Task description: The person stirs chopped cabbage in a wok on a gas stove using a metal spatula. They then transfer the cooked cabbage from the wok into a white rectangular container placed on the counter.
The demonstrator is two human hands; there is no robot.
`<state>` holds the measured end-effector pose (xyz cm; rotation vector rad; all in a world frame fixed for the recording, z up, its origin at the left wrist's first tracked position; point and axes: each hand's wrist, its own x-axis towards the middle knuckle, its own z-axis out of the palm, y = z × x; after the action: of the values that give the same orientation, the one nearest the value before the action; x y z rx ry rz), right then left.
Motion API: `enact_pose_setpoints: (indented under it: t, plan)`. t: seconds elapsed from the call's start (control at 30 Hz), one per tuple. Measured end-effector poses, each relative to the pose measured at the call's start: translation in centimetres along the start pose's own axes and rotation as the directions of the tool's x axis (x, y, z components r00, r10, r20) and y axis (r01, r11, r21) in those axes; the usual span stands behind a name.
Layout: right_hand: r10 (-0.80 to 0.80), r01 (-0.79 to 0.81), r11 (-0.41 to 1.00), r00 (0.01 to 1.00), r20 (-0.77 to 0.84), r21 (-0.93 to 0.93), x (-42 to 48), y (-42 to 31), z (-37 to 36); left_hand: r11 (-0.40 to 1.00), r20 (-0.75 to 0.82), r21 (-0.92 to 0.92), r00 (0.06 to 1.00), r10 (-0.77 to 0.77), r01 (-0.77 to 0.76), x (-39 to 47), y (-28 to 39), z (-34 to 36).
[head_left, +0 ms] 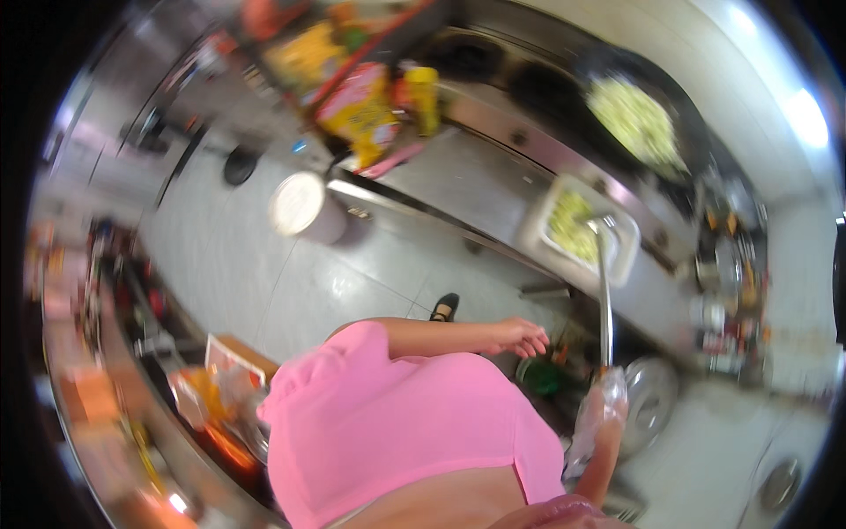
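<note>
In a clear plastic glove, my right hand (609,403) is closed around the handle of a long metal cooking utensil (605,297). The utensil's head rests in a white plastic tub (624,258); blur hides whether it is a ladle or a spatula. Pale green shredded vegetable (572,225), cabbage-like, lies in that tub. My bare left hand (519,336) hangs in front of my pink top, fingers loosely bent and apart, holding nothing. Beyond the tub, a large black wok (687,106) on the stove contains more of the same shreds (634,122).
The tub stands on a steel counter (482,178). Further left are a yellow-and-pink bag (363,112) and a yellow bottle (423,99). A lidded white bucket (307,205) stands on the tiled floor (337,284). A round metal lid (648,406) is beside my right hand.
</note>
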<state>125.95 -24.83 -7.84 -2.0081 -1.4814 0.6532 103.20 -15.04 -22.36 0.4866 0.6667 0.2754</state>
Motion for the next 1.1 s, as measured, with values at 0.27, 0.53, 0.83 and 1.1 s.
enact_pose_setpoints:
  t: [0.27,0.53,0.83,1.1]
  plan:
    - [-0.052,0.077,0.959,0.994,0.097,-0.274,2.9,2.4,1.7,0.988,-0.029,-0.014,0.988,0.154,-0.154,0.2,-1.0,-0.1]
    - [0.457,-0.553,0.753,0.829,0.322,0.357,0.9,-3.3,-0.4,0.963,-0.078,-0.101,0.967,0.242,-0.249,1.1,2.1,-2.5]
    - [0.374,-0.383,0.924,0.909,0.184,0.017,1.8,5.0,4.9,0.94,-0.239,-0.27,0.96,0.144,-0.208,4.4,4.3,-4.7]
    - [0.501,-0.602,0.715,0.796,0.34,0.355,-1.2,-5.4,-3.2,0.873,-0.418,-0.326,0.883,0.212,-0.363,9.1,6.8,-8.1]
